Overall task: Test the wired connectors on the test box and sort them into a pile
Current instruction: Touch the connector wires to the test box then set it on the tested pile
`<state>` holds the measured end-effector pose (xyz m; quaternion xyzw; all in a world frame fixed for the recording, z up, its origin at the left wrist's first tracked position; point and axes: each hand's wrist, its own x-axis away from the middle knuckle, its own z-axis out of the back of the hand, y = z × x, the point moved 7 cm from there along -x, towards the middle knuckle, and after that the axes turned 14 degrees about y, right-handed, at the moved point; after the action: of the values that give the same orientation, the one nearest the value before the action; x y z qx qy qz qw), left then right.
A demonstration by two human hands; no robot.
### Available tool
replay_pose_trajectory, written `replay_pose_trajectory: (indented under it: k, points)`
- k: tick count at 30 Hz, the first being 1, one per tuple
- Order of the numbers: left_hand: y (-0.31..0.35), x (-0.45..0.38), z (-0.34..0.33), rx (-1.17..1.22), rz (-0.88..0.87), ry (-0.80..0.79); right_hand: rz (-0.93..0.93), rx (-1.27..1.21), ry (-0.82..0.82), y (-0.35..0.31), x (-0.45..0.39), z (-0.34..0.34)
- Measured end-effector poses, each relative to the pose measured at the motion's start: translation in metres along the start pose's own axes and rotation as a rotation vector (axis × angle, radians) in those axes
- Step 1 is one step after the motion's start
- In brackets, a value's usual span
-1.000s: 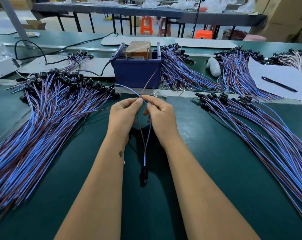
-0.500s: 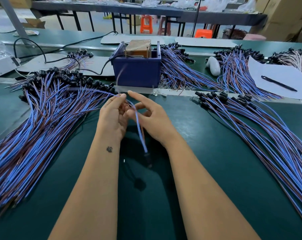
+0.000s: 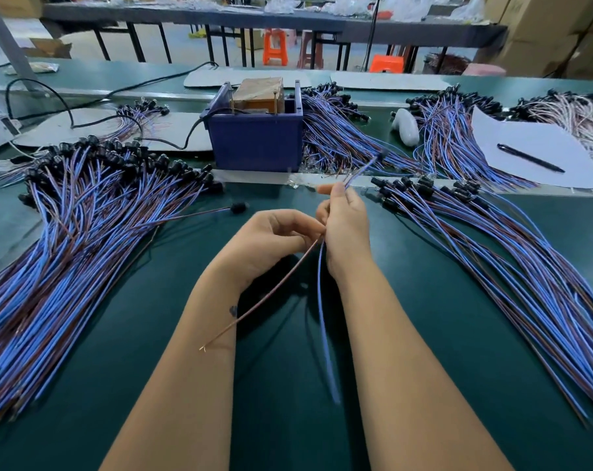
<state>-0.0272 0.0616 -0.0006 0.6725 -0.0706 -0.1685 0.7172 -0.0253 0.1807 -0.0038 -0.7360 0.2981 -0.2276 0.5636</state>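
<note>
Wire pair [image 3: 317, 266] held at frame centre above the green mat [image 3: 424, 317], between the two big piles: left pile [image 3: 84, 239], right pile [image 3: 492, 253]. Test box [image 3: 256, 137] sits upper centre, just beyond the hands.

Handling, as a judgement: very light, limp, thin; the brown lead [image 3: 264, 297] and blue lead [image 3: 322, 317] droop and splay toward the lower frame, bare tips loose. The black plug end [image 3: 380, 154] sticks up past the fingers, blurred. Best taken near the plug, or pinched close to the bare tips to steer them onto the box contacts; gripped mid-length, it will flop.

Right hand [image 3: 346, 229]: raised, thumb and fingers pinching the wires just below the plug. Left hand [image 3: 271, 239]: fingers curled in, tips meeting the wires where the right hand holds them; exact contact hard to tell. Both forearms run up from the bottom edge, wrists close together.
</note>
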Motion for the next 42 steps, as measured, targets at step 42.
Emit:
replay_pose_trajectory:
  k: [42]
  points:
    - [-0.014, 0.001, 0.114, -1.044, 0.125, 0.794, 0.753, 1.373, -0.204, 0.011, 0.030, -0.033]
